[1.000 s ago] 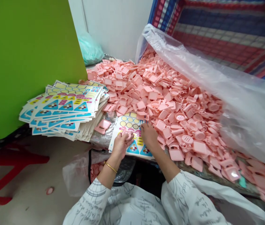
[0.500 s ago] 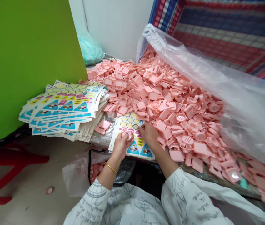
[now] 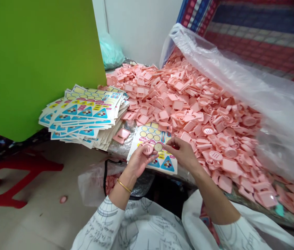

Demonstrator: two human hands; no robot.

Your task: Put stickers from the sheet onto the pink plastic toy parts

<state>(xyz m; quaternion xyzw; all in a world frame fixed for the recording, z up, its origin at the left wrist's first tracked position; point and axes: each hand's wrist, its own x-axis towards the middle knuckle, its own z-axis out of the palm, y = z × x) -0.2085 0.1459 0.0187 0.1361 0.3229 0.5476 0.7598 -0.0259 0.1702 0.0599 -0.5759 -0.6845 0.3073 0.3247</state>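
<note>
Left hand (image 3: 140,160): fingers curled closed on a round pink perforated plastic piece (image 3: 148,149). Right hand (image 3: 182,152): thumb and fingertips nearly closed in a pinch on a small round cream sticker disc (image 3: 158,147), held just beside that piece above a glossy printed sticker sheet (image 3: 150,131), which lies on the foil-covered counter (image 3: 117,147) within reach of both hands. Left of the sheet, a fanned stack of similar sheets (image 3: 84,116); right, a heap of pink plastic pieces (image 3: 188,104) spreading from under a clear polythene bag (image 3: 266,104); below the counter edge, a second clear bag (image 3: 92,184) containing more pink pieces (image 3: 109,184).
</note>
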